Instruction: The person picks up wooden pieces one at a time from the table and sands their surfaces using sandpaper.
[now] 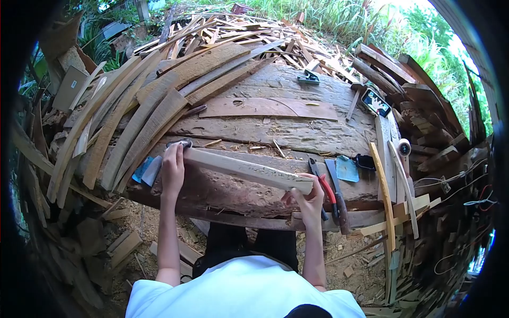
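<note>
White shirt (238,291), wooden bar (244,170) between hands (173,165) (307,200)

Wht tee (244,289), blk pants (228,241)

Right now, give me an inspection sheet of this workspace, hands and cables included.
Surface: rough, grooved timber bench.
Job's things: pale wooden strip, greenish marks towards its right end.
Clutter: red-handled pliers, phone, blue sheet, curved-looking boards.
Grip: left hand and right hand at opposite ends of the strip; dark object by left fingertips unclear.
Cables: thin wires at right, purpose unclear.
Surroundings: scrap wood, greenery.
</note>
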A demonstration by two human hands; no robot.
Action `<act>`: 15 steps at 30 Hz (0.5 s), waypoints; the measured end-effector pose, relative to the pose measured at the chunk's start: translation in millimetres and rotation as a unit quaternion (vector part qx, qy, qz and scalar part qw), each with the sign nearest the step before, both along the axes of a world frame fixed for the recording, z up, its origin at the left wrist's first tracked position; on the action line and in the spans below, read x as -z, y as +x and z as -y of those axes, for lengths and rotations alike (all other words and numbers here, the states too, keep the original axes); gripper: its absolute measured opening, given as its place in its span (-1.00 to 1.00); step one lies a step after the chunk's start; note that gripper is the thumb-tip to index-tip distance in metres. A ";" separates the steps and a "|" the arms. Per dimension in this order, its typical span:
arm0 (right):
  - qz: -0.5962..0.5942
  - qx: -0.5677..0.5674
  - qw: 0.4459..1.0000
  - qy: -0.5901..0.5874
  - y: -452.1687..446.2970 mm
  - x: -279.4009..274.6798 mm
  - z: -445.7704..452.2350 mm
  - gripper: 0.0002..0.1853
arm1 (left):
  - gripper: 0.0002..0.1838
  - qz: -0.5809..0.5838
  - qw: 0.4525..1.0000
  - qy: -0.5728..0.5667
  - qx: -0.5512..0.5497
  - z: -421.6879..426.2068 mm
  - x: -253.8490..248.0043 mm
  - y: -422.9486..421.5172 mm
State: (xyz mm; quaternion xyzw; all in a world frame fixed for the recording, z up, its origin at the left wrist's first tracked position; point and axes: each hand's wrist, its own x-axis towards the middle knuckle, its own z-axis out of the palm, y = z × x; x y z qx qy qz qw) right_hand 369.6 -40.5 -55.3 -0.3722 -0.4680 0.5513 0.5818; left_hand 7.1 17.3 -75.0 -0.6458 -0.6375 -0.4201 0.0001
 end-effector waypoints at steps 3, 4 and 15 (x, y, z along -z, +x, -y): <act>-0.014 0.059 0.998 0.013 -1.9 7.8 -1.5 -0.73 | -0.66 0.056 0.998 0.003 -0.022 -1.1 -1.5 4.0; -0.046 0.096 0.994 0.007 -2.0 9.3 -3.5 -0.73 | -0.67 0.057 0.997 0.026 -0.044 -1.9 -1.6 8.2; -0.039 0.024 0.996 -0.080 10.5 8.9 3.8 -0.57 | -0.75 0.047 0.991 0.024 0.123 7.8 -4.4 84.4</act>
